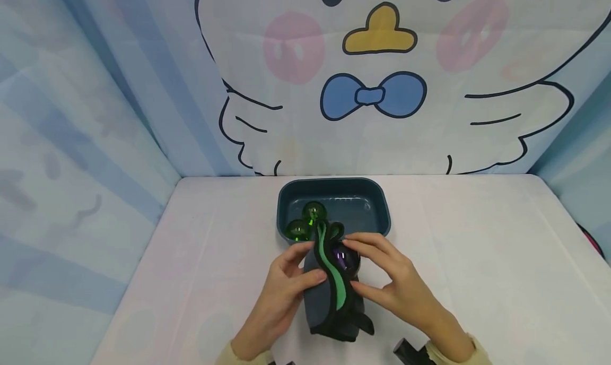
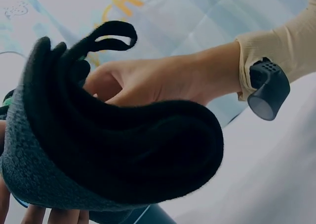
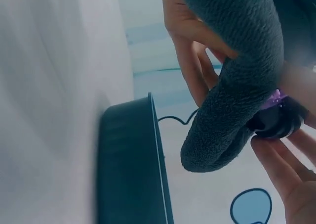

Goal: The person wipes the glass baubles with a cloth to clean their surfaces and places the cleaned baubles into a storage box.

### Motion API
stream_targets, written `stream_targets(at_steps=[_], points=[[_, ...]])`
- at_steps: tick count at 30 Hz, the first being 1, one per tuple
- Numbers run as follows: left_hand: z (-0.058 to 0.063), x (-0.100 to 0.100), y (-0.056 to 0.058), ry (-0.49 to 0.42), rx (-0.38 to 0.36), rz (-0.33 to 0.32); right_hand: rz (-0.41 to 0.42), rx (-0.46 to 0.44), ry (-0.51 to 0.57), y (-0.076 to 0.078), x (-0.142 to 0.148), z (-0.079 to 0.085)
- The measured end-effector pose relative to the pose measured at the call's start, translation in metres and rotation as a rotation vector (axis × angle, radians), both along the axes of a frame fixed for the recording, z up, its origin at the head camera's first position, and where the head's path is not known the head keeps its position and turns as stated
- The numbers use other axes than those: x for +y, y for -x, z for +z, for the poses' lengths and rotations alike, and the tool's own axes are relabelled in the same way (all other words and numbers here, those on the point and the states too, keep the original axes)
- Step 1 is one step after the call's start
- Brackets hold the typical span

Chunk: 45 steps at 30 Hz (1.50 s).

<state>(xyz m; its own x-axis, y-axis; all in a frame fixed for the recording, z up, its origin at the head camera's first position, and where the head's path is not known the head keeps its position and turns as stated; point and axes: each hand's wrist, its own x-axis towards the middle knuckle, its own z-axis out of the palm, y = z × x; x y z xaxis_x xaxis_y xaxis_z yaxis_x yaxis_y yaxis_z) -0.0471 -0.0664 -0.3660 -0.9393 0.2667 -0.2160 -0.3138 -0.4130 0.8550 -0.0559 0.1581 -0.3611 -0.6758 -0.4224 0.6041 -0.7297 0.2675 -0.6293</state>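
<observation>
A folded grey cloth [image 1: 316, 301] with black edging and a green strip stands raised over the table, in front of the tray. My left hand [image 1: 285, 288] grips its left side, thumb on the near face and fingers behind. On the cloth's right side sits a shiny dark purple ball [image 1: 349, 260], partly covered by a fold. Thumb and fingers of my right hand [image 1: 393, 277] pinch the ball from its outer side, as the ball [image 3: 276, 119] in the right wrist view also shows. A black loop [image 2: 118, 36] sticks out from the cloth in the left wrist view.
Just beyond the hands stands a dark blue tray [image 1: 334, 183]. At its left end lie two clear green balls, one farther back [image 1: 314, 211] and one nearer [image 1: 298, 229]. White cloth covers the table [image 1: 477, 259], and a printed curtain [image 1: 372, 137] rises behind it.
</observation>
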Motion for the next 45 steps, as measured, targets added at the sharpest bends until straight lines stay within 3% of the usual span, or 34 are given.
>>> stream_targets(at_steps=[4, 11, 17, 25, 31, 41, 45], points=[[0.001, 0.000, -0.001, 0.009, 0.021, 0.001, -0.016, -0.049, -0.013, 0.000, 0.001, 0.001], [0.003, 0.002, -0.002, 0.001, 0.005, -0.008, -0.124, -0.019, -0.003, -0.003, -0.002, -0.001], [0.002, 0.002, -0.004, -0.005, -0.019, -0.021, -0.197, -0.099, 0.009, -0.005, -0.006, -0.001], [0.000, 0.001, -0.003, -0.025, -0.026, -0.009, -0.126, -0.123, -0.001, -0.005, -0.005, 0.003], [0.001, 0.000, -0.003, -0.040, 0.003, -0.023, -0.052, -0.156, -0.071, -0.004, 0.004, 0.008], [0.001, 0.002, -0.001, -0.031, -0.020, -0.037, -0.022, -0.087, -0.012, -0.004, 0.004, 0.007], [0.001, 0.002, -0.002, -0.024, -0.026, -0.038, -0.073, -0.102, -0.005, -0.004, 0.001, 0.006]])
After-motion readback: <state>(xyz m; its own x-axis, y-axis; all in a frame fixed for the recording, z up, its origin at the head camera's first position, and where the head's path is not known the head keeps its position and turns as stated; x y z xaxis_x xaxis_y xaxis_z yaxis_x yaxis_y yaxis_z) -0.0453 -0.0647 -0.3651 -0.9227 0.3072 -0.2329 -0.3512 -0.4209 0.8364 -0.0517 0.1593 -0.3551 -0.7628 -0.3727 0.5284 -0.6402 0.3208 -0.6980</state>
